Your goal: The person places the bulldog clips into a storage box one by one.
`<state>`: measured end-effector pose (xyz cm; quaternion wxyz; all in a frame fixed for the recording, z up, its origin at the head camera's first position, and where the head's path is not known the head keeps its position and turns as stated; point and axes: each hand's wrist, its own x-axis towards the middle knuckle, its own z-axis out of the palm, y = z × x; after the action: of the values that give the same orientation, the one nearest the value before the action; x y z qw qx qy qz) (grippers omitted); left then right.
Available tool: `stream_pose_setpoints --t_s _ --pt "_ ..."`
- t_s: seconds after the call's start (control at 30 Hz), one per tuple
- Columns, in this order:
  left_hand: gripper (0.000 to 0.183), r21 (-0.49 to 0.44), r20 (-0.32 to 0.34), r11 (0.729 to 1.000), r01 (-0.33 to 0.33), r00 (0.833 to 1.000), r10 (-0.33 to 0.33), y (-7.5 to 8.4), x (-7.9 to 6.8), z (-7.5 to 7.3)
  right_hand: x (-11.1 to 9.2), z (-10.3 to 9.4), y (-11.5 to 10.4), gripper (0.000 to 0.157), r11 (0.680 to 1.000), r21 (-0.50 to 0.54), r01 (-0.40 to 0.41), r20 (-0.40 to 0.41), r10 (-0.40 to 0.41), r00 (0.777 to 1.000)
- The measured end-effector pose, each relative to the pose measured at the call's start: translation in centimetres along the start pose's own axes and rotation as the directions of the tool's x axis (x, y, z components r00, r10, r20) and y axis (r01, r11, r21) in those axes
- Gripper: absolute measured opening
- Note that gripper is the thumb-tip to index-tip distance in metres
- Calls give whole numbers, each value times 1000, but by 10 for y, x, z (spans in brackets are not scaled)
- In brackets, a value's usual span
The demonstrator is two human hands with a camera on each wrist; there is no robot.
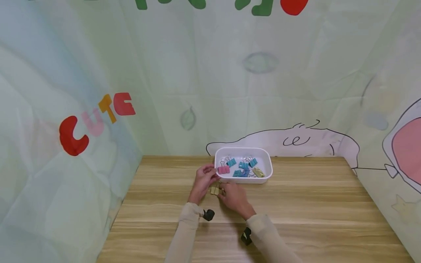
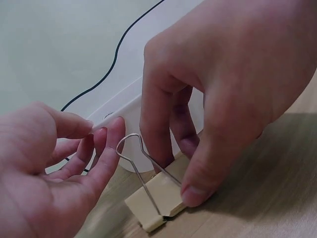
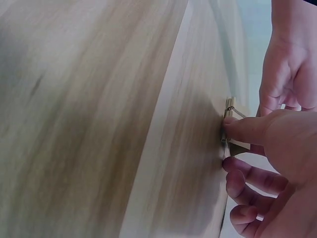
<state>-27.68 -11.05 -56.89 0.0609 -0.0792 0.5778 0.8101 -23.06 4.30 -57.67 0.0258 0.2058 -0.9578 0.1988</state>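
A pale yellow binder clip [image 2: 153, 196] lies at the tabletop just in front of the white tray [image 1: 243, 180]. My right hand [image 1: 234, 197] pinches this clip between thumb and fingers; in the left wrist view one wire handle stands up from it. The left hand [image 1: 203, 181] grips the tray's left rim between thumb and fingers. Inside the tray are a pink binder clip [image 1: 224, 169], several teal ones, a blue one [image 1: 245, 172] and another yellow one [image 1: 258, 172]. In the right wrist view, the right thumb covers part of the held clip [image 3: 240, 109].
The wooden table [image 1: 315, 204] ends at a printed cloth backdrop [image 1: 204, 73] behind the tray. More cloth hangs along the left and right sides. Each wrist carries a small black device, such as the one [image 1: 208, 214] at the left cuff.
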Motion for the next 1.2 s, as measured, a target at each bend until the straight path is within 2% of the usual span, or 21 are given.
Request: stream_pose_setpoints --t_s 0.27,0.5,0.9,1.07,1.2 --pt "33 23 -6 1000 16 1000 -16 1 0 1 -5 -5 3 10 999 24 30 11 -30 999" --pt "34 19 -2 1000 18 1000 -18 1 1 3 -14 -8 10 12 995 50 84 -46 -82 996" --pt "35 11 -4 1000 5 1000 -5 2 0 1 -30 -15 22 6 980 198 26 -32 -20 999" --pt "34 16 -1 1000 6 1000 -6 3 -2 2 -39 -23 26 4 972 233 25 -66 -10 998" --pt "34 19 3 1000 -3 1000 3 3 -2 2 -42 -36 26 5 970 240 26 -122 4 993"
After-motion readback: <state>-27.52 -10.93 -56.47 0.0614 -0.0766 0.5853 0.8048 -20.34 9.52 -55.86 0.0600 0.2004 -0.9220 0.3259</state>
